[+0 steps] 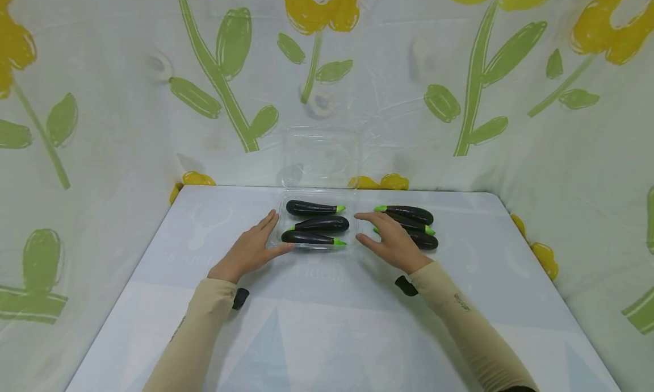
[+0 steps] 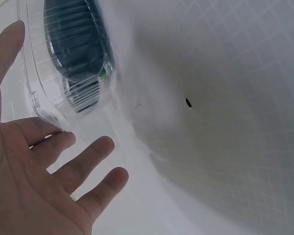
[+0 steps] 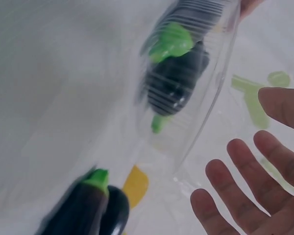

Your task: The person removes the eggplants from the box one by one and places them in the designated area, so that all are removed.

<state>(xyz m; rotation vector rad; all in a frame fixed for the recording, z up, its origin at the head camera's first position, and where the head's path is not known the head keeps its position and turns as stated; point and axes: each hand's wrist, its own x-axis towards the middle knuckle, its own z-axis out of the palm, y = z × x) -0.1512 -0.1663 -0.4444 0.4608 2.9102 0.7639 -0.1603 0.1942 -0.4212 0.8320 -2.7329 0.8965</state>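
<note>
A clear plastic clamshell box (image 1: 352, 201) lies on the table with its lid (image 1: 321, 156) raised at the back. Inside are three dark eggplants with green stems: one at the back (image 1: 310, 208), one in the middle (image 1: 324, 224) and one in front (image 1: 309, 237). My left hand (image 1: 247, 251) is at the box's left side, fingers extended and thumb towards the front rim; contact is unclear. On the other side, my right hand (image 1: 392, 243) spreads its fingers beside the right wall, holding nothing. In the right wrist view, a gap separates those fingers from the box (image 3: 210, 98).
Just right of the box, partly behind my right hand, lie three more eggplants (image 1: 415, 214), close together. The white table (image 1: 317, 324) ends at a back edge just behind the box. Flower-printed cloth (image 1: 388, 96) hangs behind and at both sides.
</note>
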